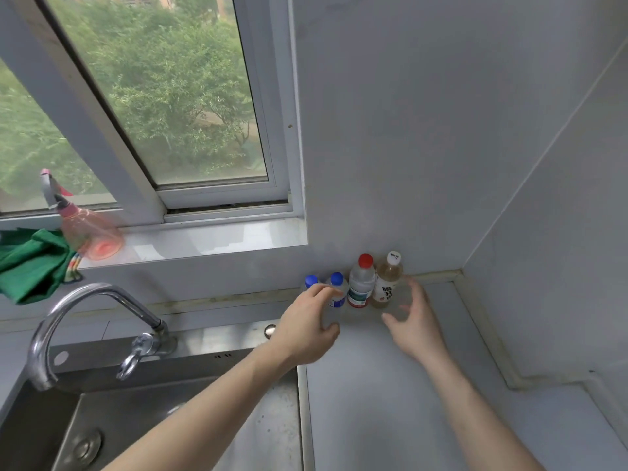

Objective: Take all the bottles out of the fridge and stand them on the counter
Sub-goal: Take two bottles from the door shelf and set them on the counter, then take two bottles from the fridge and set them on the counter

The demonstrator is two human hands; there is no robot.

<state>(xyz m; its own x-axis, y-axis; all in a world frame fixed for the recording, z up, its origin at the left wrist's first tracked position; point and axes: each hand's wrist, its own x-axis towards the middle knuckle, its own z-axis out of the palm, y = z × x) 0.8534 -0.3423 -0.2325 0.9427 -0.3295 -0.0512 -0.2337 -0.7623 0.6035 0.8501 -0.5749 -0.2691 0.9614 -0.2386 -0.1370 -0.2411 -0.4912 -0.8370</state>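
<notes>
Four bottles stand upright in a row on the table (390, 385), tight against the back wall, and the red-capped bottle (361, 283) makes a handy marker for the rest. Just right of it, touching or nearly so, is the white-capped bottle (387, 280) with pale brownish liquid. Just left of it is a shorter blue-capped bottle (337, 289), and beyond that a second blue-capped bottle (311, 281), of which little more than the cap shows. The fridge is not in sight from here.

The left hand (311, 329) hovers in front of the two blue-capped ones, fingers loosely spread and holding nothing; its fingertips overlap the nearer one, though I cannot tell if they touch it. The right hand (416, 321) is spread too, empty, just to the right of the white-capped bottle and in front of it.

These look like thin plastic drink bottles, mostly full, so I would expect them to be moderately heavy for their size, a bit springy under a squeeze, and possibly slick with condensation if cold. The sure place to hold is round the middle, over the label, where the wall is stiffest. Packed this closely, a nudge to one could topple its neighbour.

Further left of the red-capped bottle are the sink (190, 402) and tap (85, 321), with a pink spray bottle (90, 232) and green cloth (34, 260) on the window sill.
</notes>
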